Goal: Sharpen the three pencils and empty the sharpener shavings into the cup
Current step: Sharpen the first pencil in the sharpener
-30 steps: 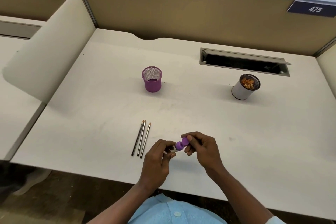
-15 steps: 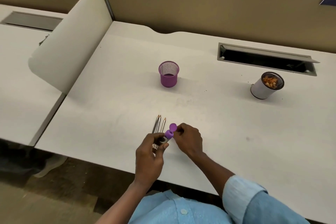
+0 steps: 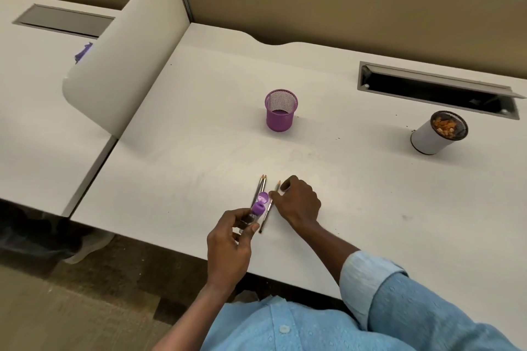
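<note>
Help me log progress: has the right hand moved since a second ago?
Yes. The right hand let go of the sharpener and went left, away from the white cup, onto the rightmost pencil; the left hand holds the sharpener alone.

3 pencils (image 3: pixel 262 184) flat; purple sharpener (image 3: pixel 258 208) uncapped.

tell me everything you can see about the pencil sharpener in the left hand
The pencil sharpener is a small tube: a clear plastic barrel, dark inside, with a purple collar and a round purple flip lid hinged open. It is tilted, lid end away from the person, overlapping two pencils on the desk. The left hand grips its barrel. The right hand pinches a third pencil beside the lid.
</note>
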